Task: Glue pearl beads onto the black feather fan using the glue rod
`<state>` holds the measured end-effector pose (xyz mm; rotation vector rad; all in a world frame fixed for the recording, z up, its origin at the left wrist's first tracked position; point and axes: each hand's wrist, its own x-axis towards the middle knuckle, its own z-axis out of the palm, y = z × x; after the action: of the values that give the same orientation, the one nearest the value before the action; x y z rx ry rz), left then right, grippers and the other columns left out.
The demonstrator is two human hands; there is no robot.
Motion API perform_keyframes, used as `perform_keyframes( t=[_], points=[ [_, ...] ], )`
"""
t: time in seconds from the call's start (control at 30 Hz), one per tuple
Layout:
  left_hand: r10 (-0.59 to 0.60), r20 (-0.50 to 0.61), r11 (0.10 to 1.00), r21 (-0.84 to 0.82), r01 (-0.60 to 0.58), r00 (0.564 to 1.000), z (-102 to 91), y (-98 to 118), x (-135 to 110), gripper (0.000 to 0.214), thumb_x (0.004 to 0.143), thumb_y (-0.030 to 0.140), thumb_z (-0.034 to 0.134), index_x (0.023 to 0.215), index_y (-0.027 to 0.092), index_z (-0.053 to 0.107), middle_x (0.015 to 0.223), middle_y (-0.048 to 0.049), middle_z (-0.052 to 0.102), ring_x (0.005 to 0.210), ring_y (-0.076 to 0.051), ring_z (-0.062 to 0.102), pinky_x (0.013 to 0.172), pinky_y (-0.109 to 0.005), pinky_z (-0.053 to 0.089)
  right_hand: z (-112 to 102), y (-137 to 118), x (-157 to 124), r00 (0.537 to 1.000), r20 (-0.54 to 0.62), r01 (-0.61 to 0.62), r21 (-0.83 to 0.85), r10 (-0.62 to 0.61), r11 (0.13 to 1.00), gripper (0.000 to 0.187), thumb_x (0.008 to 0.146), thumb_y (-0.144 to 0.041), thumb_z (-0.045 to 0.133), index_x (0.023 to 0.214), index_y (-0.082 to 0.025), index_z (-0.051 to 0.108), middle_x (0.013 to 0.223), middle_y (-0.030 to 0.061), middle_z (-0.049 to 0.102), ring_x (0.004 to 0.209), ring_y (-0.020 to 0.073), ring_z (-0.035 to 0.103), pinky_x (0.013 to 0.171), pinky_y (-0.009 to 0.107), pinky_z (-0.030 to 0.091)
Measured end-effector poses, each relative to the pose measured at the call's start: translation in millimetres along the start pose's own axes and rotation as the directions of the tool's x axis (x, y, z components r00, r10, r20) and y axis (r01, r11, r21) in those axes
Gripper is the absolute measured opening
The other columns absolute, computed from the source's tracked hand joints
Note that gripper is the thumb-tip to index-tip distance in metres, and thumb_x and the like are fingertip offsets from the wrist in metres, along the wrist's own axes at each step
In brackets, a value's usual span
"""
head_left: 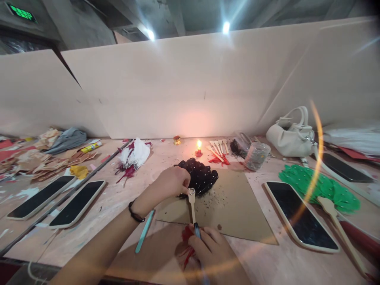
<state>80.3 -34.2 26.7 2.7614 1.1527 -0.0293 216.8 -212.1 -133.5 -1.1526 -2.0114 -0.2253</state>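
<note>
A black hand fan (203, 176) with white dots lies on brown cardboard. Its pale wooden handle (192, 208) points towards me, with a small ring of white beads at the handle's head. My left hand (175, 180) is closed in a pinch at the fan's left edge, right by the beads; what its fingertips hold is hidden. My right hand (212, 247) rests lower down, fingers wrapped round a slim pen-like tool (196, 229) whose dark tip meets the handle's lower end. Red tassel threads (187, 235) spread beside the right hand.
A lit candle (198, 148) burns beyond the fan, near small wooden sticks (219, 148) and a clear cup (257, 156). A turquoise stick (145, 231) lies left. Phones (301, 215) flank the cardboard (246, 209). At right are a green fan (320, 186) and white handbag (291, 136).
</note>
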Motion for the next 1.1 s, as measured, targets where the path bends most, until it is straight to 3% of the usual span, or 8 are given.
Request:
perform_keyframes(
  t=[0.13, 0.33, 0.57, 0.7, 0.83, 0.93, 1.03, 1.1],
  points=[
    [0.129, -0.054, 0.991, -0.028, -0.130, 0.990, 9.8, -6, -18, 0.018, 0.089, 0.008, 0.070, 0.086, 0.021, 0.082, 0.093, -0.0025, 0.082, 0.092, -0.020, 0.073, 0.080, -0.030, 0.049, -5, -3, -1, 1.000, 0.004, -0.016, -0.003, 0.016, 1.000, 0.026, 0.098, -0.009, 0.071, 0.120, -0.021, 0.066, 0.103, 0.0048, 0.083, 0.089, 0.0256, 0.074, 0.077, 0.035, 0.063],
    [0.252, -0.230, 0.964, -0.025, -0.265, 0.940, 32.9, -9, -17, 0.020, 0.094, 0.007, 0.066, 0.089, 0.018, 0.082, 0.090, -0.0055, 0.082, 0.091, -0.022, 0.074, 0.082, -0.033, 0.053, -4, 0, -5, 0.997, 0.071, -0.009, 0.012, 0.009, 1.000, 0.032, 0.093, -0.002, 0.072, 0.118, -0.022, 0.067, 0.109, 0.0046, 0.083, 0.090, 0.0258, 0.075, 0.078, 0.036, 0.063],
    [0.245, -0.272, 0.961, -0.062, -0.271, 0.931, 40.6, -11, -12, 0.017, 0.096, 0.010, 0.070, 0.089, 0.018, 0.082, 0.090, -0.0057, 0.082, 0.089, -0.022, 0.073, 0.082, -0.033, 0.054, -2, 1, -6, 0.999, 0.033, -0.001, 0.014, 0.001, 1.000, 0.042, 0.091, -0.001, 0.068, 0.129, -0.019, 0.067, 0.117, 0.0075, 0.084, 0.095, 0.0272, 0.075, 0.083, 0.037, 0.065],
    [0.233, -0.329, 0.955, -0.101, -0.280, 0.915, 38.4, -9, -14, 0.015, 0.098, 0.013, 0.069, 0.090, 0.019, 0.080, 0.092, -0.0044, 0.083, 0.092, -0.021, 0.073, 0.086, -0.034, 0.054, -2, 1, -2, 1.000, -0.017, 0.005, 0.001, -0.005, 1.000, 0.041, 0.091, -0.002, 0.067, 0.128, -0.019, 0.067, 0.112, 0.0074, 0.084, 0.088, 0.0264, 0.075, 0.076, 0.035, 0.064],
    [0.133, -0.512, 0.901, -0.294, -0.319, 0.848, 26.1, -2, -20, 0.014, 0.099, 0.017, 0.066, 0.091, 0.019, 0.078, 0.093, -0.0033, 0.081, 0.088, -0.017, 0.071, 0.083, -0.031, 0.054, 6, 0, 2, 0.995, -0.099, -0.015, -0.004, 0.015, 1.000, 0.027, 0.092, -0.003, 0.062, 0.110, -0.023, 0.068, 0.097, 0.0057, 0.083, 0.077, 0.0245, 0.073, 0.069, 0.033, 0.062],
    [0.054, -0.564, 0.815, -0.452, -0.363, 0.824, 14.5, 7, -29, 0.014, 0.099, 0.022, 0.067, 0.090, 0.020, 0.077, 0.091, -0.0030, 0.079, 0.084, -0.015, 0.070, 0.077, -0.027, 0.053, 9, -2, 2, 0.988, -0.146, -0.055, 0.000, 0.054, 0.998, 0.022, 0.095, -0.005, 0.060, 0.100, -0.026, 0.065, 0.089, 0.0041, 0.081, 0.073, 0.0237, 0.072, 0.066, 0.032, 0.060],
    [0.035, -0.581, 0.742, -0.530, -0.410, 0.813, 8.4, 18, -41, 0.014, 0.099, 0.023, 0.069, 0.089, 0.020, 0.079, 0.090, -0.0031, 0.079, 0.084, -0.015, 0.071, 0.077, -0.026, 0.054, -3, -3, 4, 0.967, -0.197, -0.131, 0.154, 0.160, 0.979, 0.019, 0.100, -0.012, 0.057, 0.110, -0.027, 0.066, 0.100, 0.0073, 0.082, 0.086, 0.0251, 0.078, 0.073, 0.033, 0.064],
    [0.057, -0.601, 0.716, -0.532, -0.453, 0.797, 8.7, 26, -50, 0.013, 0.099, 0.021, 0.071, 0.090, 0.020, 0.080, 0.090, -0.0030, 0.080, 0.084, -0.015, 0.071, 0.078, -0.027, 0.055, -20, -4, 10, 0.911, -0.285, -0.204, 0.319, 0.299, 0.926, 0.017, 0.103, -0.015, 0.058, 0.113, -0.028, 0.064, 0.104, 0.0080, 0.082, 0.092, 0.0246, 0.081, 0.077, 0.034, 0.066]
  ],
)
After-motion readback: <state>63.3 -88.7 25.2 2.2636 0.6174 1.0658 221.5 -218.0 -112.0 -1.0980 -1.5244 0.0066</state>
